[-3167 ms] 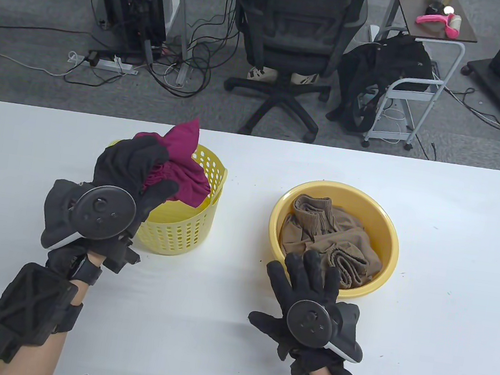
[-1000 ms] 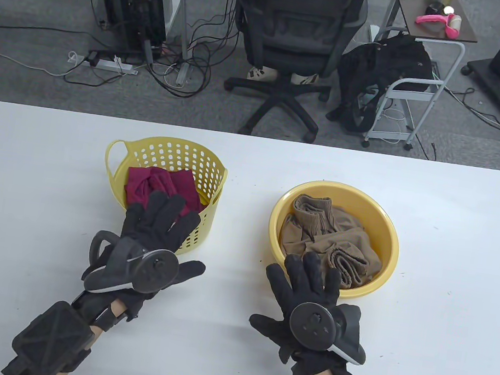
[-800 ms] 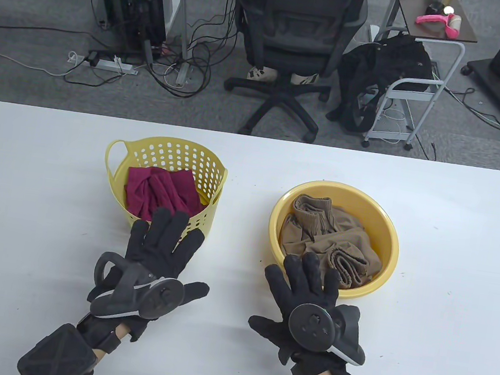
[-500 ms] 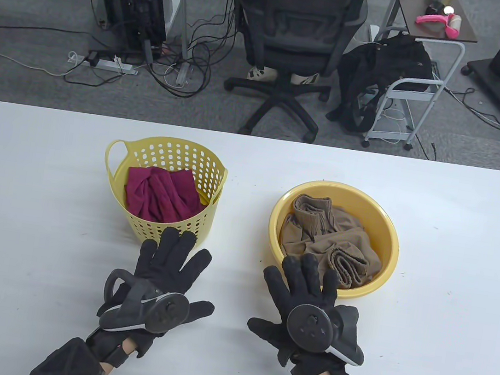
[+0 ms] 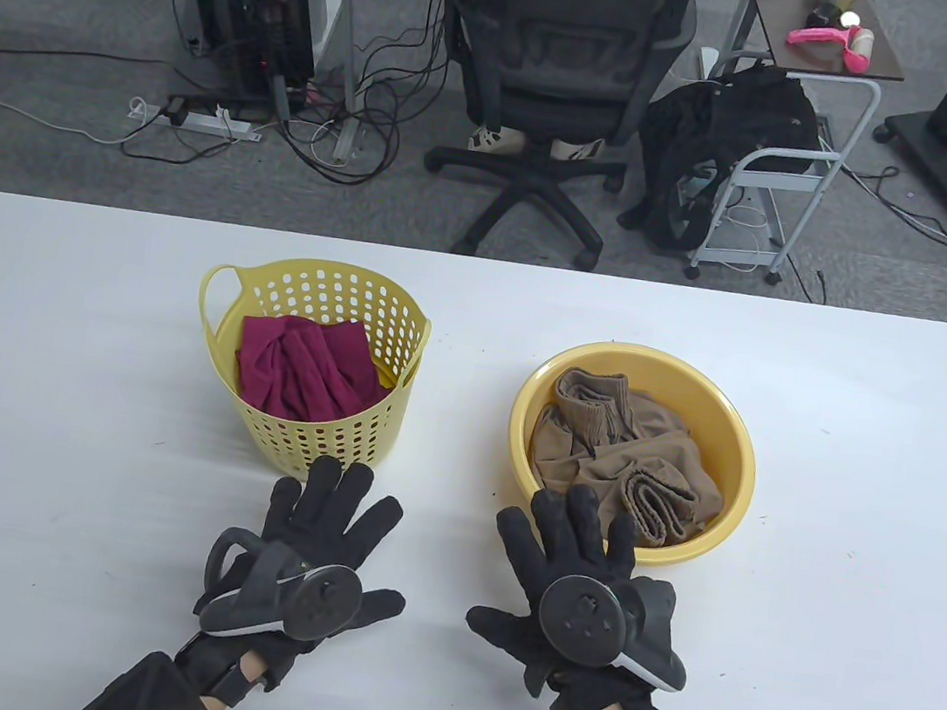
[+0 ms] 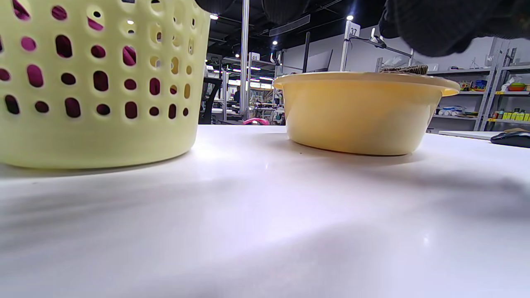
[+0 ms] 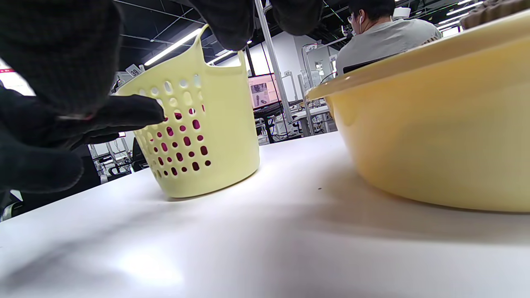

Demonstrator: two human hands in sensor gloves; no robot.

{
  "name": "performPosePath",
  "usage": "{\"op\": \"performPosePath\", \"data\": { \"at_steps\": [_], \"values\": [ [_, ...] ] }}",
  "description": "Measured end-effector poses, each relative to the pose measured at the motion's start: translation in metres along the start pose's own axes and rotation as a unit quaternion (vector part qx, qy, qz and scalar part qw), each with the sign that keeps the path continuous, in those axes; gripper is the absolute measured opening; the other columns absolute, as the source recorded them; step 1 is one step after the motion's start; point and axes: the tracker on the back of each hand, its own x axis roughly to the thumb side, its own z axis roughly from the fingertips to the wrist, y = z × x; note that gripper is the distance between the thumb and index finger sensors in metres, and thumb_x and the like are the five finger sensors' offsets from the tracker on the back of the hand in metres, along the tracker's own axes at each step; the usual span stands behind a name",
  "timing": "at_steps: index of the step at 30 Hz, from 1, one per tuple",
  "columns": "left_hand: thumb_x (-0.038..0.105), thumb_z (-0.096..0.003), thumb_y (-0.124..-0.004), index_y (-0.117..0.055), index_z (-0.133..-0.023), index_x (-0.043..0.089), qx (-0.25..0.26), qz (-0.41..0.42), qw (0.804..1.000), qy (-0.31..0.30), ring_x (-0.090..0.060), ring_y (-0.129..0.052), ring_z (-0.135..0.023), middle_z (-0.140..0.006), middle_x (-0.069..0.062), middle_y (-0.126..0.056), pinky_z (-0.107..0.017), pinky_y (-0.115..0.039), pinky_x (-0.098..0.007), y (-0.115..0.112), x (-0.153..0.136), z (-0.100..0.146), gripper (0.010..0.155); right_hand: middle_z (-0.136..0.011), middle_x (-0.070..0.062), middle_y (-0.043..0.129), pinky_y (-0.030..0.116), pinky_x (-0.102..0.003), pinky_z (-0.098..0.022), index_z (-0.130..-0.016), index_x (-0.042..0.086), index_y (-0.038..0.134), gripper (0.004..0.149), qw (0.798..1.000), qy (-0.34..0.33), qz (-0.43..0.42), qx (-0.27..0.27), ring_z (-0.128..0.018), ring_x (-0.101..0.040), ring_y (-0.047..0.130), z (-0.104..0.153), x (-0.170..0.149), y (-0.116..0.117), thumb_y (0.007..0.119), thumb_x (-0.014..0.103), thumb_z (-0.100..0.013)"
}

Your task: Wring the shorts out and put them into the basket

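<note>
The magenta shorts [image 5: 303,379] are lying crumpled and twisted inside the basket [image 5: 406,337], filling its lower near part, with folds running diagonally across the fabric. The basket, pale yellow plastic with rows of oval perforations and a loop handle on its far left rim, is standing upright on the left half of the white table; in the left wrist view, the magenta fabric is showing through the holes in the basket wall [image 6: 103,124]. The brown shorts [image 5: 625,464] are lying bunched and partly rolled in the yellow basin [image 5: 724,514], which is standing upright to the right of the basket, well apart from it.
</note>
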Motion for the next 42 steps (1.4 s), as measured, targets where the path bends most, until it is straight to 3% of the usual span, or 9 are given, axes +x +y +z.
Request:
{"op": "performPosePath", "data": {
  "at_steps": [14, 23, 33, 42],
  "values": [
    [0.071, -0.0501, -0.072, -0.037, -0.118, 0.021, -0.006, 0.002, 1.0, 0.002, -0.066, -0.029, -0.11, -0.125, -0.03, -0.028, -0.065, -0.031, -0.081, 0.0, -0.007, 0.004, 0.092, -0.114, -0.028, 0.034, 0.022, -0.081, -0.063, -0.112, 0.013, 0.047, 0.097, 1.0, 0.005, 0.016, 0.013, -0.103, -0.058, 0.022, -0.002, 0.004, -0.002, 0.083, 0.069, -0.042],
    [0.071, -0.0499, -0.072, -0.036, -0.118, 0.021, 0.0, 0.004, 1.0, 0.014, -0.065, -0.028, -0.11, -0.125, -0.03, -0.028, -0.065, -0.031, -0.081, 0.005, -0.016, 0.008, 0.092, -0.115, -0.028, 0.032, 0.023, -0.081, -0.063, -0.113, 0.013, 0.045, 0.098, 0.999, 0.013, 0.031, 0.031, -0.103, -0.058, 0.021, -0.012, -0.002, -0.032, 0.082, 0.07, -0.043],
    [0.071, -0.0498, -0.072, -0.036, -0.118, 0.021, 0.007, 0.002, 1.0, 0.008, -0.066, -0.028, -0.11, -0.125, -0.03, -0.028, -0.065, -0.032, -0.081, 0.009, -0.015, 0.011, 0.092, -0.115, -0.028, 0.031, 0.027, -0.081, -0.064, -0.114, 0.013, 0.043, 0.098, 0.996, 0.06, 0.053, 0.05, -0.103, -0.059, 0.024, -0.024, -0.032, -0.082, 0.081, 0.071, -0.044],
    [0.071, -0.0499, -0.072, -0.035, -0.118, 0.021, 0.008, 0.001, 1.0, 0.003, -0.065, -0.028, -0.11, -0.125, -0.03, -0.027, -0.065, -0.031, -0.081, 0.008, -0.015, 0.012, 0.092, -0.114, -0.029, 0.032, 0.036, -0.079, -0.067, -0.114, 0.012, 0.042, 0.099, 0.984, 0.136, 0.071, 0.09, -0.103, -0.059, 0.027, -0.035, -0.075, -0.088, 0.08, 0.071, -0.045]
  ]
}}
